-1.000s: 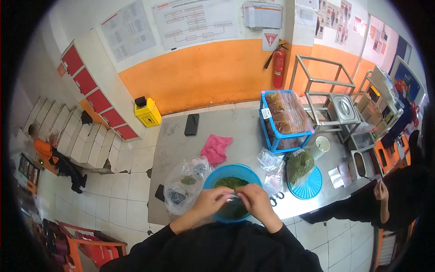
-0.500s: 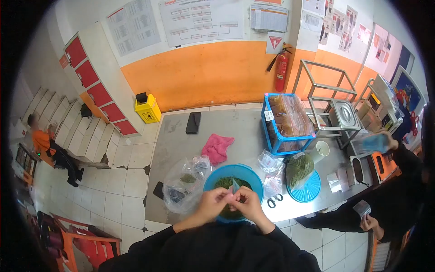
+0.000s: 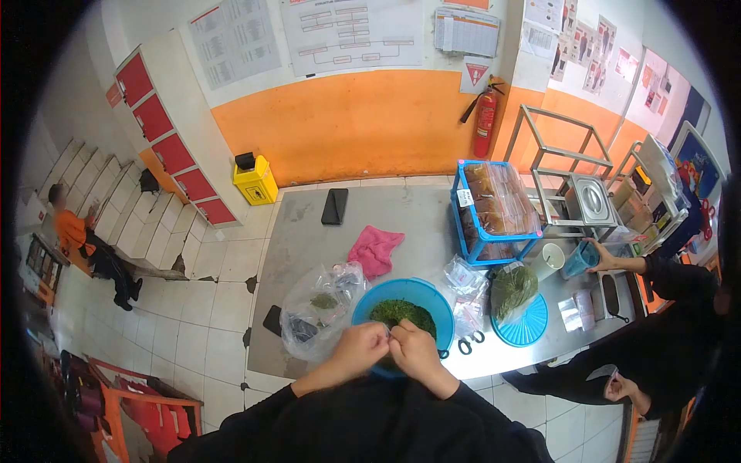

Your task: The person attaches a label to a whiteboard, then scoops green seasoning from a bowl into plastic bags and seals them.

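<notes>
A blue bowl (image 3: pixel 444 301) holds chopped green leaves (image 3: pixel 405 311). Over its near left rim my left hand (image 3: pixel 361 345) is closed, its fingertips pinching a small clear plastic bag (image 3: pixel 385 327). Right beside it, my right hand (image 3: pixel 415 347) is closed too, pinching the same bag, with the knuckles of both hands nearly touching. Left of the bowl lies a large clear bag (image 3: pixel 297 309) with some greens inside. Black-handled scissors (image 3: pixel 465 346) rest to the right of the bowl, near a blue lid (image 3: pixel 531 328) that bears a bag of greens (image 3: pixel 512 292).
On the steel table (image 3: pixel 293 224) are a pink cloth (image 3: pixel 373 251), a phone (image 3: pixel 334 207), small plastic bags (image 3: pixel 467 297), a blue crate (image 3: pixel 461 202) of brown packets and a white cup (image 3: pixel 549 261). A co-worker's hand (image 3: pixel 603 256) holds a blue container (image 3: pixel 579 258) at the right.
My hands have closed in together, lower over the bowl's near edge, and the bag shows less. The co-worker at the right has brought the blue container down beside the white cup.
</notes>
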Demonstrator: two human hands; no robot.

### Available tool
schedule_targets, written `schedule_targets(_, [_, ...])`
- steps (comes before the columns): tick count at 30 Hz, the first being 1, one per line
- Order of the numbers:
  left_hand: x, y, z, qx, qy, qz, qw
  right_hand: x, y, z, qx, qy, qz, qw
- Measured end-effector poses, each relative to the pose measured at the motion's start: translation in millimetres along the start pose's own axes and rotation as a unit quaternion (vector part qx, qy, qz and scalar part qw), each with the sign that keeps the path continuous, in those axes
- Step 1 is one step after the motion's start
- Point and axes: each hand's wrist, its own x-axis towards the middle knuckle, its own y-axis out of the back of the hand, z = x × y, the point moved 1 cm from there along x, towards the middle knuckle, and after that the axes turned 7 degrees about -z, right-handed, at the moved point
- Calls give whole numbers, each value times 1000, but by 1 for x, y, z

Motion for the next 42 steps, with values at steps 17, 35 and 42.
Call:
schedule_targets(17, [3, -2, 1, 70, -48, 7, 996, 2, 11, -2, -80, -43, 111, 990])
schedule_targets(35, [32, 2, -7, 156, -204, 44, 965, -1, 57, -33, -58, 135, 141, 979])
schedule_targets(42, [37, 6, -7, 149, -231, 87, 958, 19, 62, -23, 83, 228, 77, 967])
